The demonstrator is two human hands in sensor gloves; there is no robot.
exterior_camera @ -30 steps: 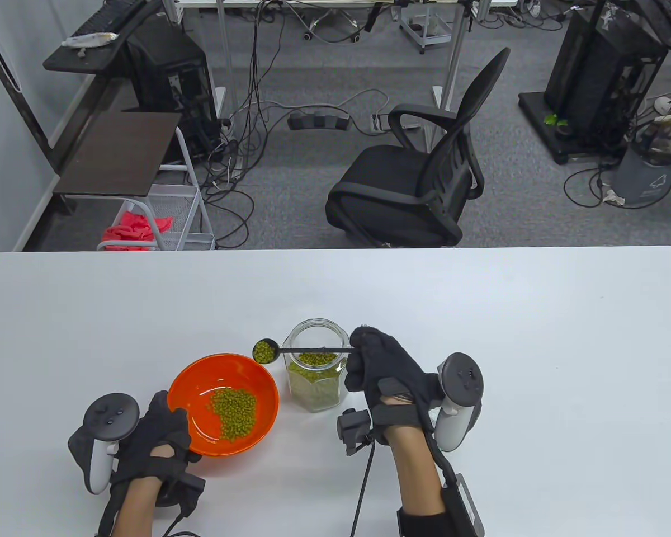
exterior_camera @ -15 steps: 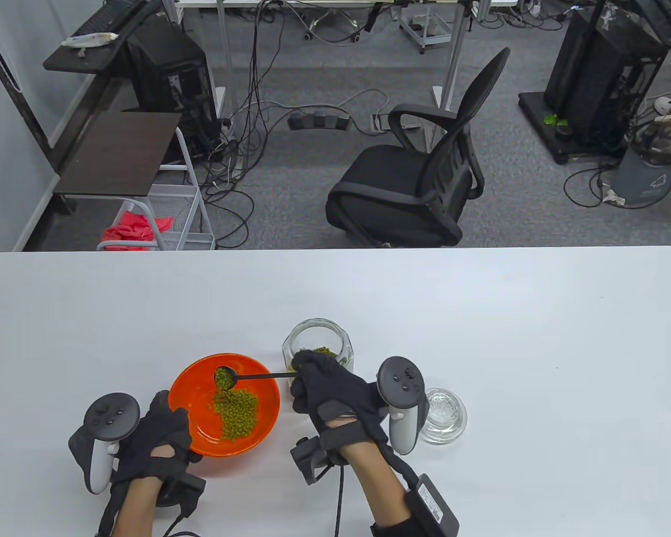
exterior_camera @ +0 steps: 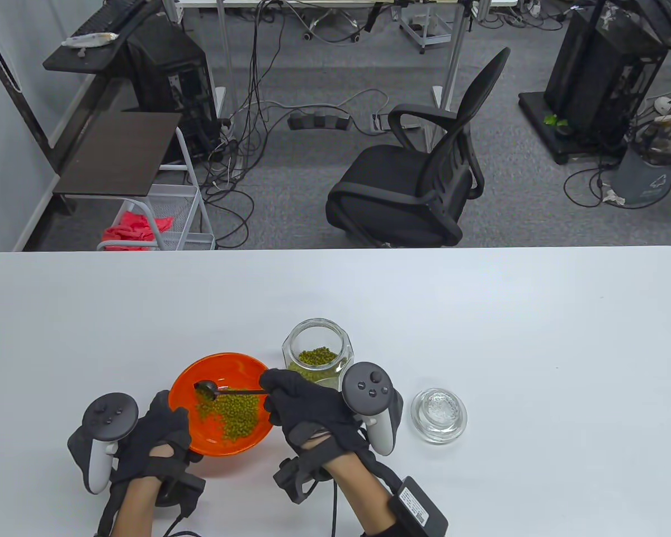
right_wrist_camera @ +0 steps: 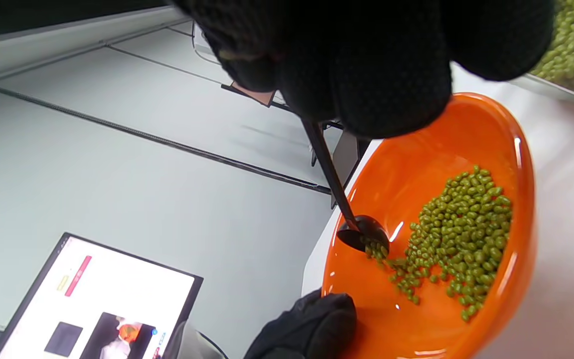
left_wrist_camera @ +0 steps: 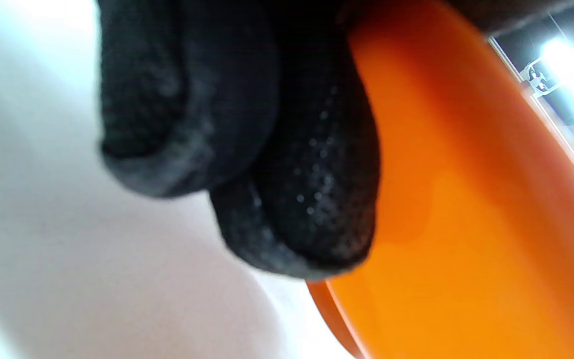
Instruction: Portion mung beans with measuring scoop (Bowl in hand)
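An orange bowl with a pile of mung beans is at the table's front. My left hand grips its near-left rim; its fingers press the bowl's outer wall. My right hand pinches the handle of a black measuring scoop tipped over the bowl. In the right wrist view the scoop spills beans into the bowl. An open glass jar of mung beans stands behind the right hand.
The jar's glass lid lies on the white table right of my right hand. A black office chair stands beyond the table's far edge. A monitor shows at the lower left of the right wrist view.
My right hand carried the full scoop from above the jar left over the bowl, lowered it and tipped it, so beans pour out. The left hand and bowl stayed put.
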